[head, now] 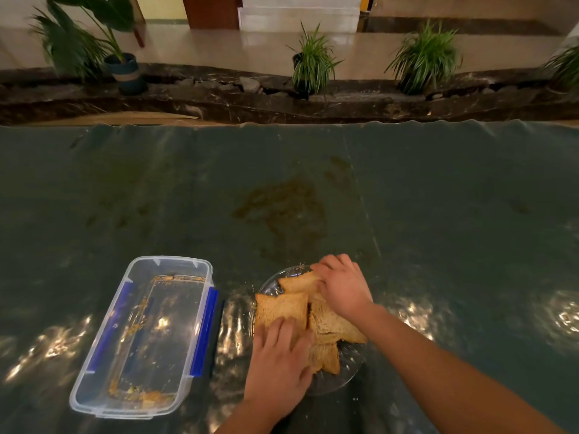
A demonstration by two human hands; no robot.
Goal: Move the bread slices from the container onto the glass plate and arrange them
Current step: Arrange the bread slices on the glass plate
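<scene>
Clear rectangular plastic container [142, 336] emptied to crumbs; brown bread slices [282, 308] all on round glass plate [347, 368]. Left hand [279, 361], right hand [343, 285]: grip spread flat, pressing slices. Arranging left.

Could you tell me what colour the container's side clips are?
Blue, on the clear container; head view.

Setting: hall or lobby-like interior.
Floor, 12 o'clock: polished tile [219, 42].
Planter ledge, 12 o'clock: dark marble [344, 101], potted plants [313, 62].
Work surface: plastic-covered table [438, 198].
</scene>
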